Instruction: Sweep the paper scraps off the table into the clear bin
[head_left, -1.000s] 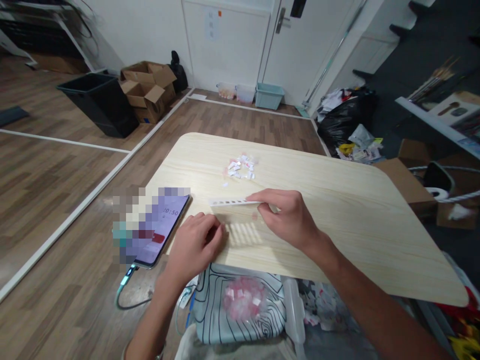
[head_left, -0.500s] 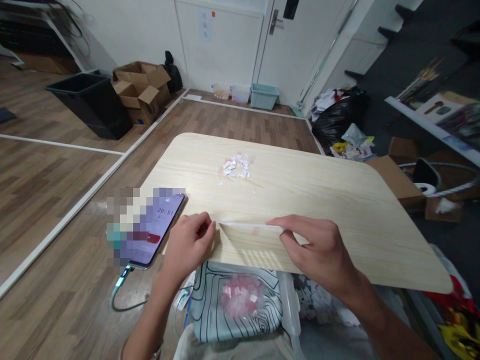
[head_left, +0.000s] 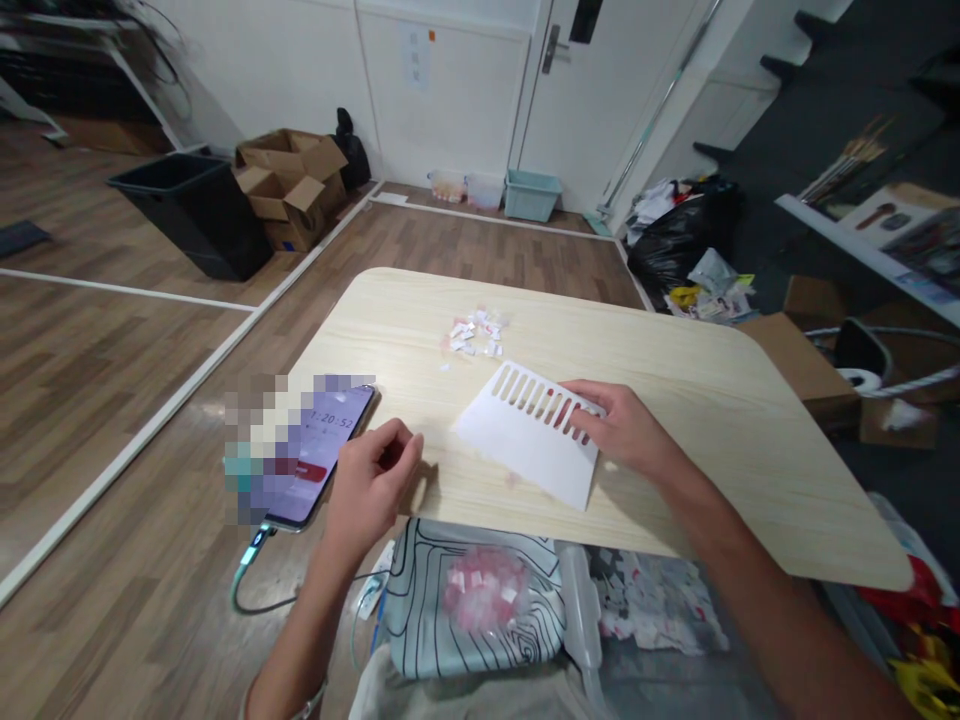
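several small white bits (head_left: 478,333) lie heaped toward the far side of the desk (head_left: 712,380), beyond the white slotted card (head_left: 517,440); 1 scrap (head_left: 445,367) sits just apart. phone (head_left: 334,425) w/ cable (head_left: 241,582) plugged in is at the desk's l edge, part pixelated, near the l hand (head_left: 379,468). bag of pinkish bits (head_left: 486,592) rests on patterned fabric (head_left: 420,600) below the near edge. r hand (head_left: 619,422): fingers pinched on the card's r end, card tilted over mid desk, fingers showing thru slots. l hand: fingers curled in, can't tell if anything's inside.
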